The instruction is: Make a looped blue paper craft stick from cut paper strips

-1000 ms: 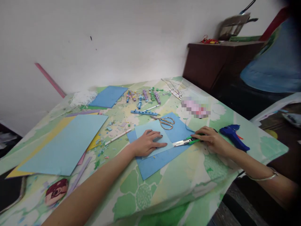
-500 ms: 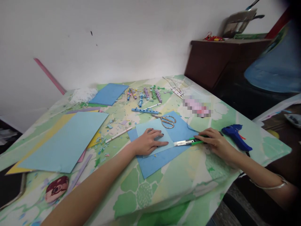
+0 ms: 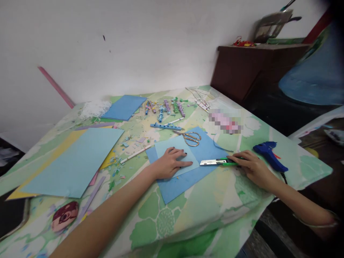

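My left hand (image 3: 172, 163) lies with fingers spread on a pale blue sheet of paper (image 3: 188, 152), pressing it onto a darker blue sheet (image 3: 172, 190). Closed around the green handle of a utility knife (image 3: 215, 162), my right hand (image 3: 251, 166) is to the right of the papers. The knife's bare blade points left, its tip close to the pale sheet's right edge. Scissors (image 3: 192, 139) with gold-coloured handles rest on the darker blue sheet, just beyond the pale one.
A blue glue gun (image 3: 270, 156) lies at the right. Rolled paper sticks (image 3: 166, 107) and scraps are scattered at the back. Large coloured sheets (image 3: 75, 161) spread over the left, near a dark red object (image 3: 64, 216) and white shredded strands (image 3: 95, 109). A pixelated pink item (image 3: 225, 121) is back right.
My right hand has drawn the knife slightly to the right, its blade tip shifting off the pale sheet's edge. My left hand has stayed practically in place.
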Tool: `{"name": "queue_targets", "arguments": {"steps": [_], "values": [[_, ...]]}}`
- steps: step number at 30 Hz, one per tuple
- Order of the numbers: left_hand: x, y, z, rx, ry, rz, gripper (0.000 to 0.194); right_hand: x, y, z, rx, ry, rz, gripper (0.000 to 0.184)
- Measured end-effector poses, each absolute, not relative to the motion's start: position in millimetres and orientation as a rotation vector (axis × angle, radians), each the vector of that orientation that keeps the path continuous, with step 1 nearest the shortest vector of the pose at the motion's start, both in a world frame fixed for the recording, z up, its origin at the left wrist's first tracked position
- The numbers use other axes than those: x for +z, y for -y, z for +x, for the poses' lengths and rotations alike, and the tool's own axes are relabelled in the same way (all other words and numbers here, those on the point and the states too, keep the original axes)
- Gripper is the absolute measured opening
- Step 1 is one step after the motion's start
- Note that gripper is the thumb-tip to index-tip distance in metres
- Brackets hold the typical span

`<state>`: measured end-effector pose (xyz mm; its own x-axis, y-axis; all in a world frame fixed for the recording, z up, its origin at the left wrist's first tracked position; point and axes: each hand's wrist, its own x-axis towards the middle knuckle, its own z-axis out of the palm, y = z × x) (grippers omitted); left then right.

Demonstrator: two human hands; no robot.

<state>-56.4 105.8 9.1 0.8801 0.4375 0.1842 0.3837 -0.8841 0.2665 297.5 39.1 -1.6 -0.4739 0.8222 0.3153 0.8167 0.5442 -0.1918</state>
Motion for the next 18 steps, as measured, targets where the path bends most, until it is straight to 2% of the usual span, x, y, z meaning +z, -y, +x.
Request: {"name": "queue_targets", "arguments": {"steps": [6,10,16,18], "values": [[0.3,-81.6,-54.1,0.374,-0.845,2.728,0.045,-4.2,-37.8,292.5,-0.059,2.342,-1.386,0.048],[-1.3,-66.3,-41.6,0.507,-1.079,2.565,0.040,-4.7,-38.9,291.6,-0.083,2.319,-1.416,0.045],[4.5,-64.9,-21.6,0.557,-1.181,2.292,0.013,-3.6,-42.0,285.6,-0.058,2.336,-1.360,0.041],[5.5,-65.7,-20.7,0.568,-1.181,2.236,0.014,-3.3,-42.1,284.6,-0.045,2.348,-1.358,0.042]]}}
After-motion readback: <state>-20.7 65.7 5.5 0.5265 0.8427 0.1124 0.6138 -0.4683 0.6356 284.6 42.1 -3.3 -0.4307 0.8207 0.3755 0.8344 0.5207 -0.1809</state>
